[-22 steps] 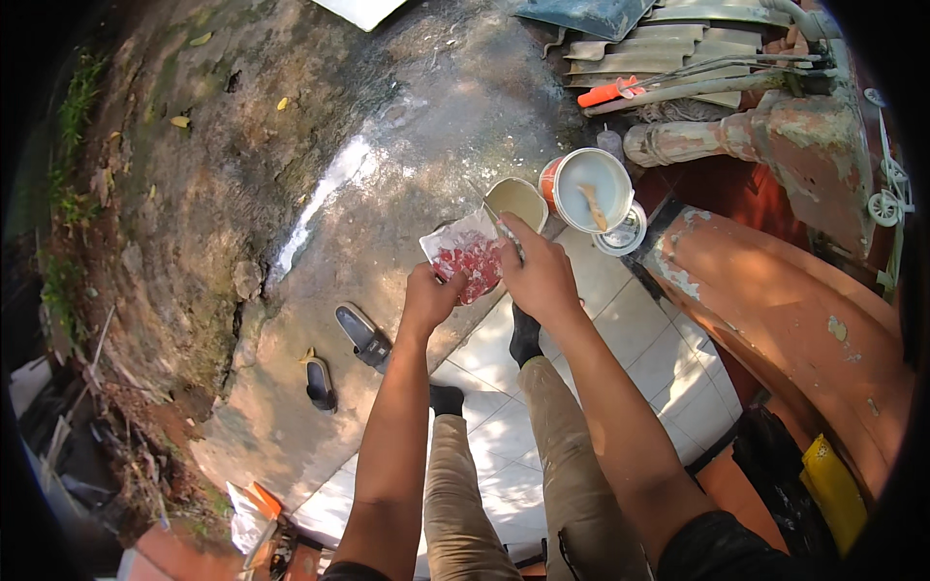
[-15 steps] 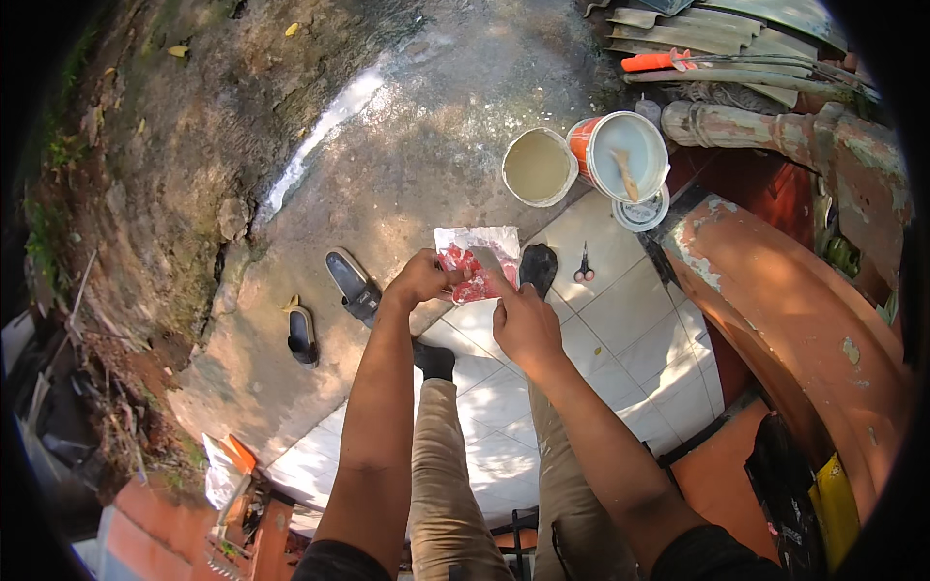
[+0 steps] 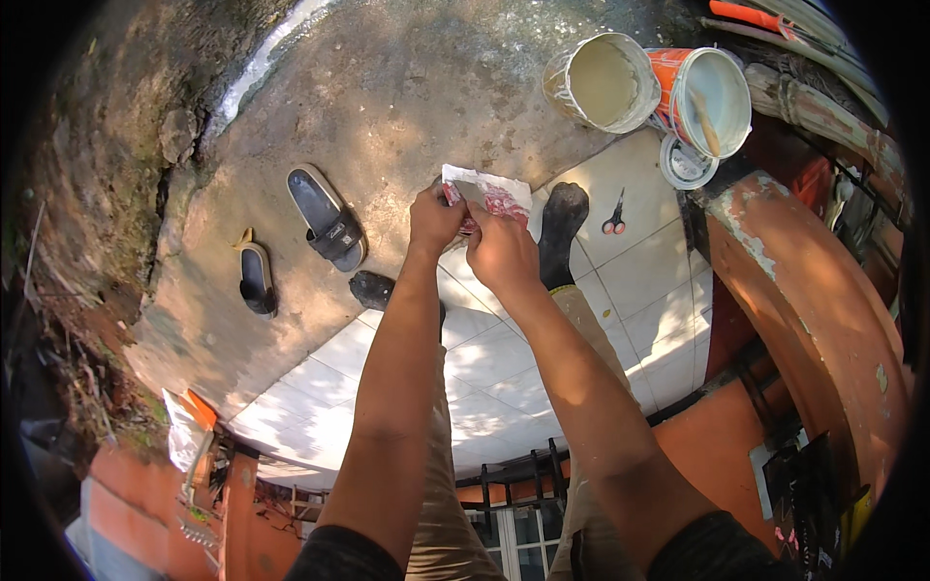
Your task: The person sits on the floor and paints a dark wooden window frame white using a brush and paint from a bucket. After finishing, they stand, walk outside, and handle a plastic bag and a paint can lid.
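A flat red piece (image 3: 506,200), smeared with white paste, is in front of me over the tile edge. My left hand (image 3: 434,219) is closed on its left side. My right hand (image 3: 503,254) is closed just to the right, index finger pressed along a grey scraper blade (image 3: 473,190) that lies across the red piece. The scraper's handle is hidden in the fingers. Both hands nearly touch. Beyond them stand a bucket of murky beige liquid (image 3: 601,85) and an orange-and-white bucket (image 3: 728,85) of pale liquid with a wooden stick (image 3: 705,124) leaning in it.
Scissors (image 3: 615,215) lie on the white tiles (image 3: 630,271) right of my black-socked foot (image 3: 563,228). A lid (image 3: 688,165) rests below the buckets. Two black sandals (image 3: 327,221) (image 3: 256,279) lie left on rough concrete. A curved orange wall (image 3: 804,281) borders the right.
My view has shifted, so buckets and scissors appear farther right. Both hands have drawn closer together, and the scraper blade has moved toward the left side of the red piece.
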Demonstrator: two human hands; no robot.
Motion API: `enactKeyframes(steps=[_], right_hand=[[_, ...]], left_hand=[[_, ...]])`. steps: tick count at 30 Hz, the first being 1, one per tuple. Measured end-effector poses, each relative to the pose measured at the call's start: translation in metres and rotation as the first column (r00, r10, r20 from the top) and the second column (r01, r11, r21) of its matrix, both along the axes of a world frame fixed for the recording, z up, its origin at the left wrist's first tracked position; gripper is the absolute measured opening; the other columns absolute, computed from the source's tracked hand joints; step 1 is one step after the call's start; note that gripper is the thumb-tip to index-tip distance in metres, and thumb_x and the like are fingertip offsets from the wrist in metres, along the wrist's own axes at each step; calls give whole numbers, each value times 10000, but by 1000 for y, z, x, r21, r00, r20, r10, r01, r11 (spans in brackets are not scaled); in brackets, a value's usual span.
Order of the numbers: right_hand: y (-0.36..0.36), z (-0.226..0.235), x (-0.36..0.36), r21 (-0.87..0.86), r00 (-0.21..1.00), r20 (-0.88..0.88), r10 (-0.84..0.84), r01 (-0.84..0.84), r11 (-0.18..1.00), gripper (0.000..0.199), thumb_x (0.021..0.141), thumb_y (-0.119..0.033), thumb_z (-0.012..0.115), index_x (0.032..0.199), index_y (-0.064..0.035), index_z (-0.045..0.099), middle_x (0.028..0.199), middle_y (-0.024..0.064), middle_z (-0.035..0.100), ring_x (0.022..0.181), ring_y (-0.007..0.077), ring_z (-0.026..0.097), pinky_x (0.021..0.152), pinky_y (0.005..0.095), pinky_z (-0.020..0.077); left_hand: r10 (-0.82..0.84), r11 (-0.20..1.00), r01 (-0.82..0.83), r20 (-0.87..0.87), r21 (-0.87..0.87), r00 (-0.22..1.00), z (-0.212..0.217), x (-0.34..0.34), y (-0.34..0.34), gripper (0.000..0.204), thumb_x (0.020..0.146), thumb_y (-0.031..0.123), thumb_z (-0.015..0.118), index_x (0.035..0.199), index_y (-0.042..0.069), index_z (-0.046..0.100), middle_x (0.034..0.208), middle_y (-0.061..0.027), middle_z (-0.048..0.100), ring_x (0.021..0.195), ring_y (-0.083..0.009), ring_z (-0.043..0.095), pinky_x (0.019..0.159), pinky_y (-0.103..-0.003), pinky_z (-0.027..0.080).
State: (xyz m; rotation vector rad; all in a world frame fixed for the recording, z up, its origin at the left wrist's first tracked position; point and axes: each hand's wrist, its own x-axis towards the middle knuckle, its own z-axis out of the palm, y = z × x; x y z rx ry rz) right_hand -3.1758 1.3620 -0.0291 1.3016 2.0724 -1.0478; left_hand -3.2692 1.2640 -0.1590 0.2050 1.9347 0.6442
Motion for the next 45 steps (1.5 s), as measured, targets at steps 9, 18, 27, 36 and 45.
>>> enactKeyframes(steps=[9,18,27,36,45], right_hand=[[13,3,-32,-66,967,147,206,-198,978,376,1002,-186,673,1353,-99,778,1087,235,819,1076,417,800,887,551,647],[27,-32,-48,52,936,144,322,-332,942,393,955,-140,657,1312,-107,817,1079,250,821,1052,435,801,928,550,623],[39,-57,-68,-51,880,230,415,-415,908,252,922,-157,721,1132,-67,827,1093,235,826,1068,436,805,993,531,626],[44,-46,-105,-97,816,214,537,-529,843,274,900,-156,754,1138,-32,810,1162,255,812,1130,426,794,985,530,636],[37,-35,-122,-67,846,206,492,-489,870,292,969,-237,745,1170,-37,814,1139,248,819,1118,436,799,984,524,638]], left_hand=[[623,725,-669,259,163,738,25,59,-13,596,912,87,863,1478,3,697,1275,-144,810,1159,-226,766,1007,-355,594],[409,899,-409,-34,-154,912,17,8,24,337,877,327,896,956,3,847,913,-232,833,884,-352,835,850,-432,637],[359,923,-351,29,-156,933,0,4,13,269,883,303,878,961,46,864,933,-230,835,894,-358,832,827,-432,632],[362,927,-364,-39,-91,931,-7,5,9,269,825,278,912,912,33,846,877,-177,826,827,-279,793,803,-418,610],[379,921,-382,-54,-72,924,-7,3,4,375,833,358,910,931,3,842,884,-216,830,867,-343,827,820,-440,619]])
